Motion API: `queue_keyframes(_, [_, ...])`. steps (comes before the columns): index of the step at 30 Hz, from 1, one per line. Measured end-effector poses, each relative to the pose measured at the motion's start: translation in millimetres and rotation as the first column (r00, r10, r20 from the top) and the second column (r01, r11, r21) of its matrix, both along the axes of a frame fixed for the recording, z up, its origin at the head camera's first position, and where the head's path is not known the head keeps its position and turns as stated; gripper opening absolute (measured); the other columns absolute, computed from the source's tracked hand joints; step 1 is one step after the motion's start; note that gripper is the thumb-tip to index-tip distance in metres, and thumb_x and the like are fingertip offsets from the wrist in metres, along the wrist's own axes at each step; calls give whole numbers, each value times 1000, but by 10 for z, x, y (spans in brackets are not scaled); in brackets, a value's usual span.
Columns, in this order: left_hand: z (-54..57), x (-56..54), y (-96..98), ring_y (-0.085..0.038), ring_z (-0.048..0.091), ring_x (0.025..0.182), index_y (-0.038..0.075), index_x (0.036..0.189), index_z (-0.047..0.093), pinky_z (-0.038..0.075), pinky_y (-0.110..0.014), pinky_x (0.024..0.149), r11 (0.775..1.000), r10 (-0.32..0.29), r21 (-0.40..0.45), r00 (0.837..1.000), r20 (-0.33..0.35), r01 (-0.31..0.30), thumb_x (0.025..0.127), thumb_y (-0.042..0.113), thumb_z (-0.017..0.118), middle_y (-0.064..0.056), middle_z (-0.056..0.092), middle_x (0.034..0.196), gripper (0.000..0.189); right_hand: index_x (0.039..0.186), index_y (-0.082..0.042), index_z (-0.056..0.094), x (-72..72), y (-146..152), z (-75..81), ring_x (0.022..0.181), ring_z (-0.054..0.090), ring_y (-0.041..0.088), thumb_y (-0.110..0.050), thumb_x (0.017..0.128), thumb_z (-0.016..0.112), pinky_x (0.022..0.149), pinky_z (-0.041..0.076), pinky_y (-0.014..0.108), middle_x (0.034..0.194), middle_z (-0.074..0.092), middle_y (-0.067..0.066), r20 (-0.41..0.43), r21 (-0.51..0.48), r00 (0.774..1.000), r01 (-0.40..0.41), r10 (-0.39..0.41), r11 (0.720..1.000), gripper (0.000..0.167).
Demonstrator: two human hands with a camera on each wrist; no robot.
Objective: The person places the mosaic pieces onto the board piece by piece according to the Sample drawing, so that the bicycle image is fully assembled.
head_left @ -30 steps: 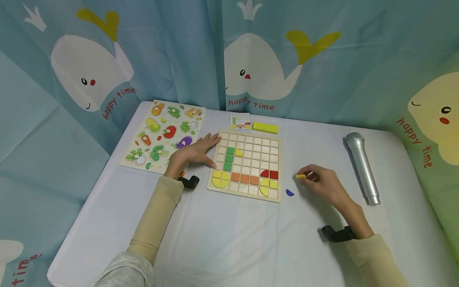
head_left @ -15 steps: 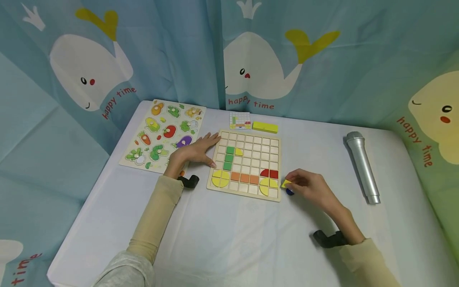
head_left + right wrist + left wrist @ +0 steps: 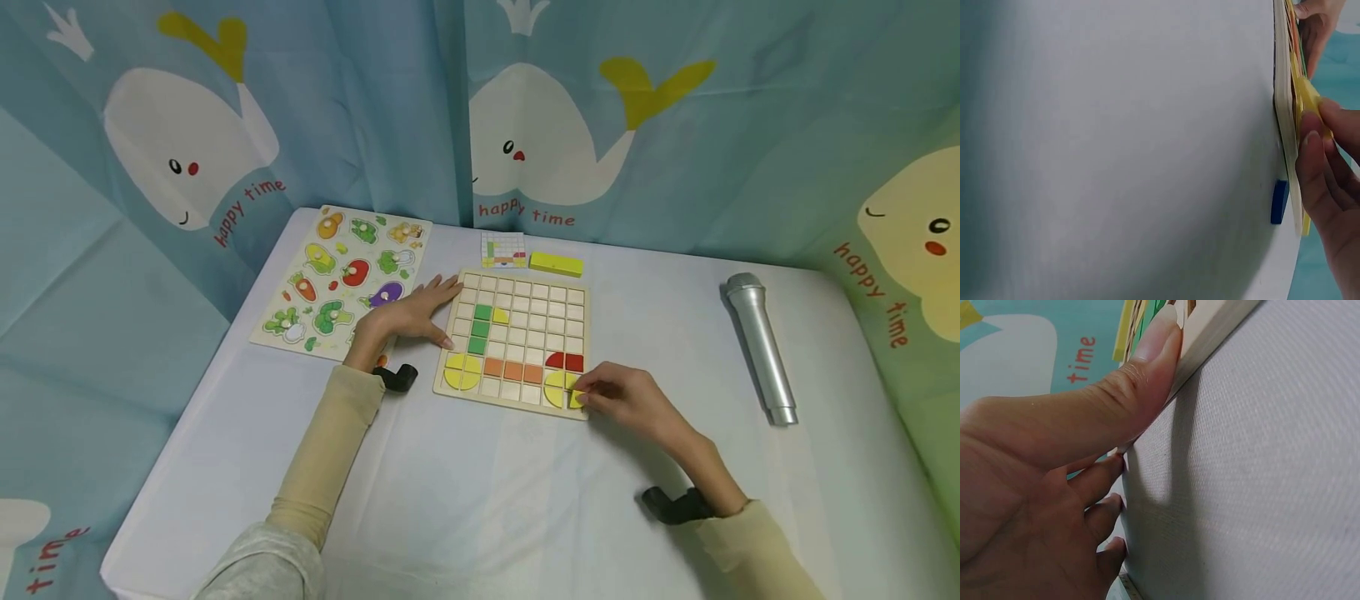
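A wooden grid board (image 3: 517, 409) lies on the table with green squares (image 3: 478, 328), orange squares (image 3: 513, 372), red pieces (image 3: 573, 362) and yellow quarter circles (image 3: 462, 372) set in it. My right hand (image 3: 633, 404) pinches a yellow quarter-circle piece (image 3: 1307, 94) between thumb and fingers, over the board's near right corner. That piece looks tilted in the right wrist view. Fingers spread, my left hand (image 3: 412, 318) rests at the board's left side, its thumb (image 3: 1157, 340) against the edge. Beside the board's right edge lies a blue piece (image 3: 1279, 202), hidden by my right hand in the head view.
A vegetable puzzle board (image 3: 337, 275) lies left, partly under my left forearm. Behind the grid board are a pattern card (image 3: 503, 250) and a yellow block (image 3: 556, 265). A silver microphone (image 3: 763, 350) lies on the right. Curtains (image 3: 375, 125) border the table.
My right hand has carried the yellow quarter-circle piece leftward from the table to the board's near right corner, passing over the blue piece. My left hand has stayed in place.
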State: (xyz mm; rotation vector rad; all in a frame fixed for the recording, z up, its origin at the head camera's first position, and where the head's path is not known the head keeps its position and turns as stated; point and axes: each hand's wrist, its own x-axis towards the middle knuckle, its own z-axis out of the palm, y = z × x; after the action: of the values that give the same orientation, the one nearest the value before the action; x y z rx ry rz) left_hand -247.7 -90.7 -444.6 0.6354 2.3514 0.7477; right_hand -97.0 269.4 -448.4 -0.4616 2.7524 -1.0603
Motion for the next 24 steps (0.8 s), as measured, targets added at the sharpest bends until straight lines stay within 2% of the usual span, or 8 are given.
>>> queue_keyframes(7, [2,3,14,-25,-10,161,17,167,16,-3,-51,130,1000,2,5,1000,-4,-2,82,25,87,-1,-1,175,111,99,-6,77,4,-38,5,77,61,11,-1,86,80,69,55,19,91,74,2,5,-1,1000,-25,25,1000,15])
queue_keyframes(14, [-2,0,14,-25,-10,161,17,167,15,-3,-51,130,1000,-2,1,1000,-4,2,83,24,87,-1,-1,175,110,101,-8,79,15,-55,-14,79,63,8,-1,86,80,70,56,20,96,74,1,-43,13,998,-39,40,999,17])
queue_keyframes(24, [9,2,5,-26,-10,161,16,167,15,-3,-50,130,1000,2,-9,1000,1,-2,84,23,86,-2,-2,175,109,103,-7,77,21,-33,18,84,70,14,1,87,79,75,60,22,100,76,4,-80,3,997,11,-11,1000,18])
